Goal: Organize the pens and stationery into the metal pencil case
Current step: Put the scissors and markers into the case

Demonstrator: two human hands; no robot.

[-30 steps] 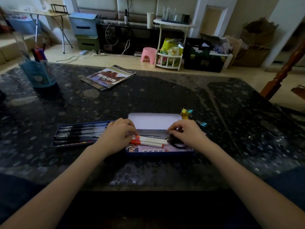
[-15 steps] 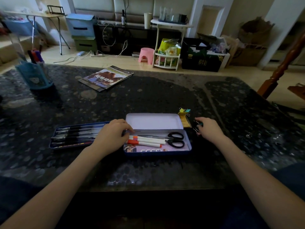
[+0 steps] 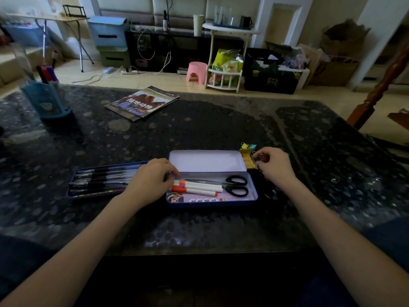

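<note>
The metal pencil case [image 3: 252,196] lies open in front of me, its white lid [image 3: 207,160] flat behind it. Inside are black-handled scissors [image 3: 236,185] and white markers with orange caps [image 3: 199,188]. My left hand [image 3: 150,180] grips the case's left end with curled fingers, the fingertips by the orange caps. Just right of the case, my right hand [image 3: 274,167] pinches a small binder clip at its fingertips, mostly hidden by the fingers. A yellow and a teal binder clip [image 3: 247,147] and a yellow strip [image 3: 249,161] lie beside the lid.
A blue tray of several black pens [image 3: 101,180] sits left of the case, partly under my left hand. A magazine [image 3: 142,103] lies at the back of the dark table, and a blue pen holder [image 3: 47,100] stands far left. A wooden chair [image 3: 380,85] stands right.
My right hand left the scissors in the case and moved right to the loose binder clip, closing its fingertips on it. My left hand has stayed on the case's left end.
</note>
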